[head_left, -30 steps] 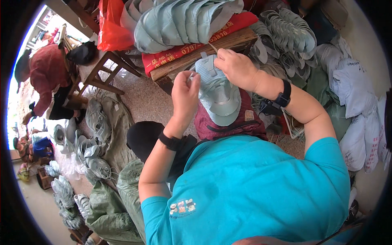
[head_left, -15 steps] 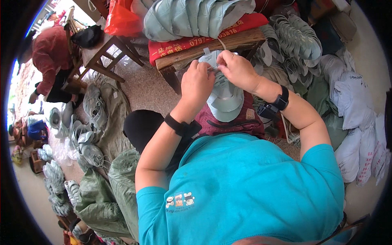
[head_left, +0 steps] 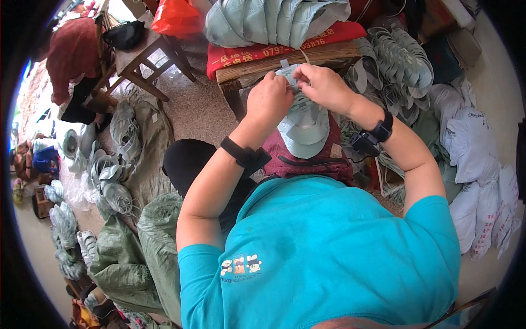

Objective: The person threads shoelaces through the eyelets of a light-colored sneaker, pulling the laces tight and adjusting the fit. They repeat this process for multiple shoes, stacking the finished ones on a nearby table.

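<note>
A pale grey-blue shoe upper (head_left: 304,131) rests over my lap on maroon cloth, its rounded toe toward me and its tongue pointing away. Both hands are at its lacing area. My left hand (head_left: 270,100), at the left edge, is closed with fingertips pinched on what looks like a thin, light shoelace. From the right, my right hand (head_left: 325,91) bends over the tongue, thumb and forefinger pinched on the lace too. The fingers hide most of it. A pale strand of shoelace (head_left: 304,55) rises behind my right hand, against the bench edge.
A wooden bench (head_left: 285,61) with red cloth and nested shoe uppers (head_left: 274,22) stands just ahead. More uppers (head_left: 402,60) are piled at right, beside white sacks (head_left: 474,145). Green sacks (head_left: 123,263) and uppers lie at left. Another person (head_left: 74,55) sits near a wooden stool (head_left: 137,57).
My hands have shifted slightly over the tongue, and my right fingers have drawn in closer to it. The person at far left has leaned. The whole view has shifted a little.
</note>
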{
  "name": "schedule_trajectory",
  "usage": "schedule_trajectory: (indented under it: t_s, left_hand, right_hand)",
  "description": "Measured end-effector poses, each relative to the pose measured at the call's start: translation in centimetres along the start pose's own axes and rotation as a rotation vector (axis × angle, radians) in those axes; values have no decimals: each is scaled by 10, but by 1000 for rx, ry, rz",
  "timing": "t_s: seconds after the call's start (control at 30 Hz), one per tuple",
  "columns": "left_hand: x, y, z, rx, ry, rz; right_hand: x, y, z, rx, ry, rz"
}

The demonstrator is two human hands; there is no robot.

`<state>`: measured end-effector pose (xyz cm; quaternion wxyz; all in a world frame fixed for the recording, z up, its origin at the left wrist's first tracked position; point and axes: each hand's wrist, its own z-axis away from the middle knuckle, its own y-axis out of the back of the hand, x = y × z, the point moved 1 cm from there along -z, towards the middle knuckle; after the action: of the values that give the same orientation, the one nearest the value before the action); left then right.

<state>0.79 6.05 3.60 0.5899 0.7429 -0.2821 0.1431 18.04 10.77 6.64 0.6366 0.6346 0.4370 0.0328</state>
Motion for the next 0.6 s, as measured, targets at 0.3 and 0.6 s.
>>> schedule_trajectory:
  t_s: [0.3, 0.6]
  left_hand:
    - [-39, -9, 26, 219, 258, 964]
    - [-1, 7, 37, 174, 211, 866]
  right_hand:
    - [-13, -1, -24, -119, 338, 123]
    - [-200, 59, -103, -161, 632, -780]
